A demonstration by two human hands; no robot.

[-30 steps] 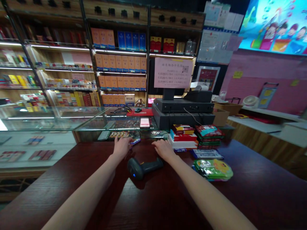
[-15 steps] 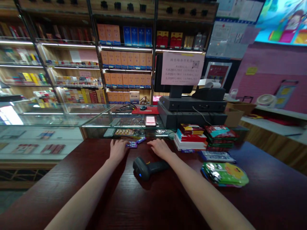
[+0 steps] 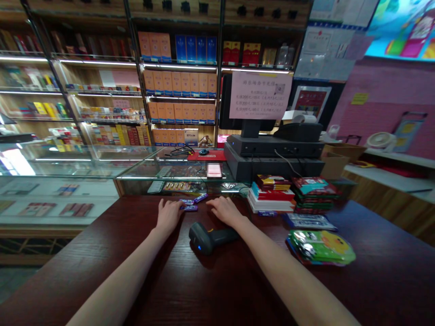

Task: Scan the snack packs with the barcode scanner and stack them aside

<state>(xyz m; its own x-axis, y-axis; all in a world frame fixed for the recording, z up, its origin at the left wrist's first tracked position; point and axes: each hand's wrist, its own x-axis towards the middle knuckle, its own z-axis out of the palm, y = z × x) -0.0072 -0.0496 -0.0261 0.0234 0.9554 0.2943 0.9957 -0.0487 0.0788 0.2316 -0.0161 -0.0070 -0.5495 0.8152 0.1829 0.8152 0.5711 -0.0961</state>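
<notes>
My left hand [image 3: 170, 216] lies palm down on the dark wooden counter, its fingers stretched out and their tips against the near ends of small purple packs [image 3: 190, 208]. Another purple pack [image 3: 200, 198] rests at an angle just beyond. To the right, my right hand [image 3: 224, 211] is on the counter with loosely extended fingers pointing left, apart from the packs. Between my forearms is a black barcode scanner [image 3: 201, 237] with a blue light, its handle end partly covered by my right wrist.
Right of my right hand are stacked red and white packages [image 3: 272, 199], dark red packets [image 3: 314, 192], a purple pack [image 3: 267, 213], a flat blue packet [image 3: 310, 222] and a green pouch [image 3: 322, 246]. Behind stand a monitor [image 3: 260, 96] on a black base and a glass case [image 3: 176, 171].
The purple packs at my left fingertips have spread apart, one now nearer me than the other. My left hand has shifted slightly right. My right hand stays almost in place; the view has moved a little.
</notes>
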